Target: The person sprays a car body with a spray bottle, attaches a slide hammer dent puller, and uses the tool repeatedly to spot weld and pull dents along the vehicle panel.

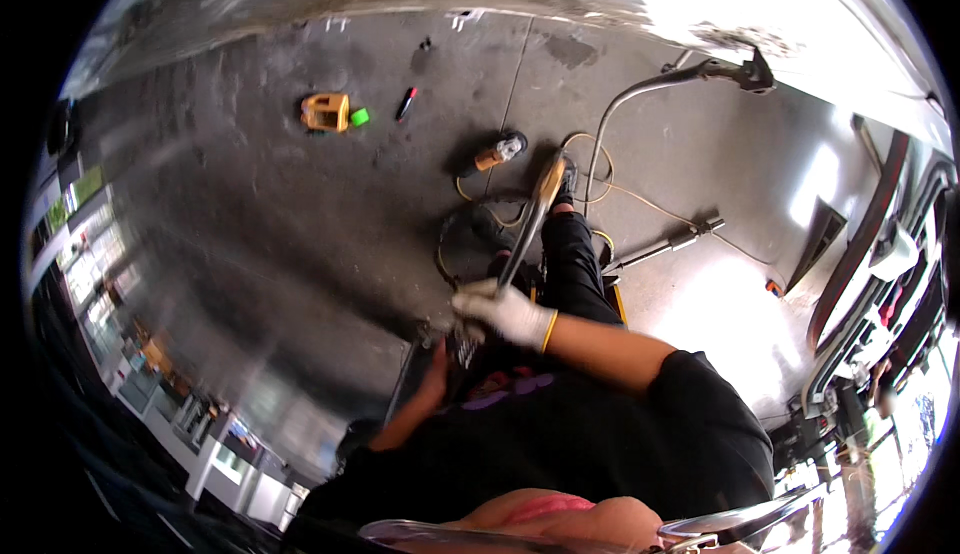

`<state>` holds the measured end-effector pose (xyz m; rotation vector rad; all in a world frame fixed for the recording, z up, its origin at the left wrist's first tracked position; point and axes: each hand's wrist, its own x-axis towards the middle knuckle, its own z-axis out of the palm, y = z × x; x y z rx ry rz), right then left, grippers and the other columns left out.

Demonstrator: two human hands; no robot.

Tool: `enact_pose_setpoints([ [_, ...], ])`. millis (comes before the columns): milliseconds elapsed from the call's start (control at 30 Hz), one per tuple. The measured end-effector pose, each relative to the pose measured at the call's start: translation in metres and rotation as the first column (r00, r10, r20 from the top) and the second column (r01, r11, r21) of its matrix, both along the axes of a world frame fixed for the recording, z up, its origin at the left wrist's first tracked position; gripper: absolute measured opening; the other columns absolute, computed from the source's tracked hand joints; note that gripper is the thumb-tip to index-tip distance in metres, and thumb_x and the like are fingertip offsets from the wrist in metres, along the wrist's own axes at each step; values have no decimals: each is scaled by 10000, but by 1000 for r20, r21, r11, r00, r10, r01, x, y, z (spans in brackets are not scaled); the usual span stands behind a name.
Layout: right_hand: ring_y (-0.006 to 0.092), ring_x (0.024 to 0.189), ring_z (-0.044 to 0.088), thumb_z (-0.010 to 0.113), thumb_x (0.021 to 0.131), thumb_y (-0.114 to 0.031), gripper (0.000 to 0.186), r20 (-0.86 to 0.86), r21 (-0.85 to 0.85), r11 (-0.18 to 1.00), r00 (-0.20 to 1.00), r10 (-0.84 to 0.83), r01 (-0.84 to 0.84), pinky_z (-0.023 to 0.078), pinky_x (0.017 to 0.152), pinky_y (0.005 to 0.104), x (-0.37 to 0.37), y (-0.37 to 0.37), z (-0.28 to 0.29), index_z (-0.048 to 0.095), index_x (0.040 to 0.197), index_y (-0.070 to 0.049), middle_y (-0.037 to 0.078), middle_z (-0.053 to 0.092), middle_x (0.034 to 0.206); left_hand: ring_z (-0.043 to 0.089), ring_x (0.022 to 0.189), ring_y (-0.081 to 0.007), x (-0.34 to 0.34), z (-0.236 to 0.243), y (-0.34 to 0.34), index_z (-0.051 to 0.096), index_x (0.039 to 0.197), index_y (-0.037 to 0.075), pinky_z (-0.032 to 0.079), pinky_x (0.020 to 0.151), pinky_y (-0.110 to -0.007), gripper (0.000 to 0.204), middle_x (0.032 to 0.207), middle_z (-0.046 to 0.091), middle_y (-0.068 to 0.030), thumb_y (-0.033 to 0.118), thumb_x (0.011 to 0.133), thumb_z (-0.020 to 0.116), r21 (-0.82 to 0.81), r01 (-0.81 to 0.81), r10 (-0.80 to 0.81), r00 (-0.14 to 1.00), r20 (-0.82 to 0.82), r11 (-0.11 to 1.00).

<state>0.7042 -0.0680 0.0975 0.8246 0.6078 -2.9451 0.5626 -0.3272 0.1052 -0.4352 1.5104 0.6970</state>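
Observation:
My right hand (505,314), in a white glove with yellow cuff, is closed around a long dark metal tool (525,239). The tool slants up to a tan, elongated end (548,180) over my shoe. Beside and partly behind it, my left hand (440,339) is low and blurred near a dark metallic piece (462,349); its fingers cannot be made out. An orange angle grinder (493,155) lies beyond my feet, with cords and hoses looping around them.
A yellow case (325,113), green block (360,116) and red-tipped marker (407,103) lie on the floor (240,184). A bent tube with bracket (660,85) and a jack-like metal bar (690,236) lie right. Long panels (855,239) line the right side; a pale surface borders the top.

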Motion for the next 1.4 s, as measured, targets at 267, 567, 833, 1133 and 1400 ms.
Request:
enact_pose_setpoints([
  [267, 188, 506, 566, 576, 1136, -313, 397, 100, -196, 934, 953, -285, 300, 524, 571, 377, -10, 48, 18, 643, 884, -14, 83, 603, 641, 653, 1160, -249, 7, -2, 9, 276, 1725, 162, 552, 977, -396, 695, 1430, 617, -112, 281, 1079, 503, -66, 34, -34, 999, -7, 997],
  [567, 200, 505, 563, 585, 1134, -326, 401, 21, -171, 924, 939, -343, 342, 534, 574, 386, -7, 94, 13, 652, 896, -10, 90, 620, 688, 622, 1287, -245, 12, -26, 62, 228, 1742, 129, 514, 1095, -368, 733, 1529, 580, -113, 256, 1069, 489, -116, 123, -120, 992, 31, 986],
  [833, 203, 514, 575, 574, 1136, -314, 394, -15, -206, 923, 942, -336, 325, 557, 594, 399, -12, 98, 12, 650, 899, -9, 103, 630, 710, 674, 1108, -206, 4, -62, 5, 171, 1761, 226, 612, 771, -379, 788, 1497, 582, -85, 326, 1065, 528, 108, 125, -120, 991, -52, 986],
  [1133, 197, 508, 573, 580, 1133, -324, 397, 12, -187, 928, 946, -325, 321, 561, 593, 402, -14, 102, 10, 654, 903, -9, 99, 630, 707, 699, 947, -192, 8, -27, 45, 149, 1764, 263, 592, 605, -370, 801, 1406, 632, -75, 365, 1067, 532, 13, 99, -100, 995, 24, 995],
  [1400, 220, 499, 566, 559, 1139, -349, 447, 82, -162, 923, 937, -339, 348, 544, 581, 405, -19, 102, 13, 653, 875, 0, 105, 615, 670, 682, 663, -175, 7, -5, 93, 380, 1629, 271, 534, 446, -319, 594, 990, 697, -30, 345, 1065, 552, -43, 32, -29, 998, 57, 999],
])
